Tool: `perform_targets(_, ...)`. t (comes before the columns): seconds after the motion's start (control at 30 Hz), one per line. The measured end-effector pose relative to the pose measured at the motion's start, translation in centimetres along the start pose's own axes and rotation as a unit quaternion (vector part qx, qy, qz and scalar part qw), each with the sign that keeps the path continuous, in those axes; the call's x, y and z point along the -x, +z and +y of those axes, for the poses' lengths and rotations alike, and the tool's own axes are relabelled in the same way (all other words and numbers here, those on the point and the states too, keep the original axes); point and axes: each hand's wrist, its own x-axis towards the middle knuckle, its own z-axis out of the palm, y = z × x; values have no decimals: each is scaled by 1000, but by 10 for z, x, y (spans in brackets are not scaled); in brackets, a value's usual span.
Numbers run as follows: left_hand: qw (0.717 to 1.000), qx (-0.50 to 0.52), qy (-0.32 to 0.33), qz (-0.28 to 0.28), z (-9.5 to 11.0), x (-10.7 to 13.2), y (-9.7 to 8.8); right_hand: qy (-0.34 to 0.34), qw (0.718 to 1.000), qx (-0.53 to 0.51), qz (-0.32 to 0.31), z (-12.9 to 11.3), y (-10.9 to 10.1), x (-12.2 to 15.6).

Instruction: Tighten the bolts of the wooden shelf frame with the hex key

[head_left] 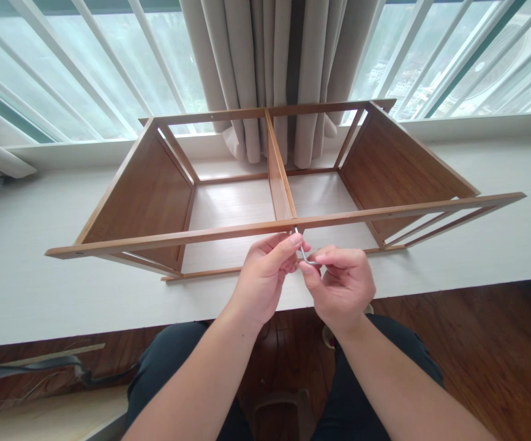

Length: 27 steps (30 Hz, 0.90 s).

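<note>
Two hands meet just under the front rail (293, 224): our left hand (265, 278) pinches the upright end of a small hex key (302, 252), our right hand (343, 285) nips its bent arm. Thin, stiff and slick, it handles best by that arm. Beyond, the wooden shelf frame (155, 190) lies on the white ledge (499, 245), both bays holding nothing.

The shelf frame (146, 190) is made of smooth matt wood, the hex key (302, 254) of shiny metal, the curtain (274, 67) of soft cloth.
</note>
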Motion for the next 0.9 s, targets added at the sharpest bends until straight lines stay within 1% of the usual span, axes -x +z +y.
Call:
perform_targets(0.13, 1000, -2, 1, -3, -1, -1, -1, 15, 1000, -23, -6, 0, 0, 1)
perform_targets(0.33, 1000, -1, 0, -8, -1, -1, -2, 18, 1000, 5, 4, -1, 0, 1)
perform_targets(0.47, 1000, -11, 9, -9, -3, 0, -3, 26, 1000, -9, 1, 0, 0, 2)
perform_targets(0.57, 1000, -25, 0, -1, -8, -1, -6, 29, 1000, -5, -2, -1, -1, 0)
perform_targets(0.67, 999, -44, -17, 9, -15, -3, -11, 17, 1000, 6, -6, -4, -3, -3)
perform_targets(0.83, 997, -76, -24, -7, -28, -2, -21, 7, 999, 39, 8, -7, -6, -6)
perform_targets(0.9, 995, -96, -30, -18, -34, 1, -22, 19, 998, 57, -1, -8, -7, -6)
